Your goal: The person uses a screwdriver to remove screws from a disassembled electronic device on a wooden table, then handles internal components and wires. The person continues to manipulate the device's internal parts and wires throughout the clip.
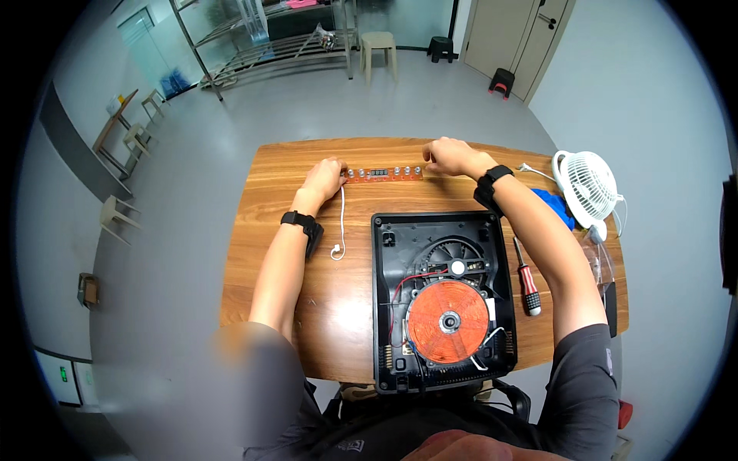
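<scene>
A narrow orange-brown circuit board (382,175) with a small dark display in its middle and several round silvery buttons lies near the far side of the wooden table. Its left end is pinched in my left hand (326,176), beside a white cable (342,223) that trails toward me to a small plug. Just past the board's right end hovers my right hand (452,157), its fingers curled but apart, with nothing visible in them. Closer to me sits an opened black induction cooker housing (380,307), with a round copper-coloured coil (430,326) and a fan (438,253) inside.
A red-and-black screwdriver (528,288) lies right of the housing, under my right forearm. At the table's right edge are a white fan (590,188), blue cloth (555,206) and clear plastic (600,261). A metal rack (284,52) and stools stand beyond the table (265,200).
</scene>
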`<action>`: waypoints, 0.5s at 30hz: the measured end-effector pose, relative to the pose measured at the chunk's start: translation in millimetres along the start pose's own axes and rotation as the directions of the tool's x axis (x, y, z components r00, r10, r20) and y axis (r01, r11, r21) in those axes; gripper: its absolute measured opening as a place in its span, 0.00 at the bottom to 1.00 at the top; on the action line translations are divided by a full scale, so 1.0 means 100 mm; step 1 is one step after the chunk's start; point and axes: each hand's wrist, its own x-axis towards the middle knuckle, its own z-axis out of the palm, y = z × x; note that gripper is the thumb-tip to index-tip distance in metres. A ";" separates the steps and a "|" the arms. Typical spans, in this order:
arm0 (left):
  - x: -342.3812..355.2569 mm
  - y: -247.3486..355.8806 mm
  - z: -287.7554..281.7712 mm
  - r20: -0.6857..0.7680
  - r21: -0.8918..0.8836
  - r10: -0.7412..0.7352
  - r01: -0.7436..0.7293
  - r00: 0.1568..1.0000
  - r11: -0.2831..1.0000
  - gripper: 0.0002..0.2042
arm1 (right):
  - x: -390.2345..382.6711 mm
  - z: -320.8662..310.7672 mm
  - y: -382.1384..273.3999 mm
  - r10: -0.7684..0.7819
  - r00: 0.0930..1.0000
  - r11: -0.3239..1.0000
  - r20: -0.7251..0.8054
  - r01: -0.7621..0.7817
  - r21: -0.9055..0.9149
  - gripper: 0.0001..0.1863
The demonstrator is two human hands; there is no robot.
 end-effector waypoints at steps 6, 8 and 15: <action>-0.03 -0.09 0.04 -0.032 -0.060 0.027 -0.029 0.999 0.998 0.13 | 0.25 0.26 -0.13 -0.066 0.994 0.997 0.092 0.061 0.052 0.14; -0.01 -0.05 0.01 -0.030 -0.103 0.032 -0.035 0.999 0.994 0.14 | 0.26 0.28 -0.13 -0.086 0.994 0.995 0.062 0.082 0.065 0.11; -0.03 -0.13 -0.05 -0.153 -0.091 0.079 -0.094 0.985 0.991 0.15 | 0.11 0.05 -0.20 -0.080 0.985 0.994 -0.151 0.091 0.068 0.08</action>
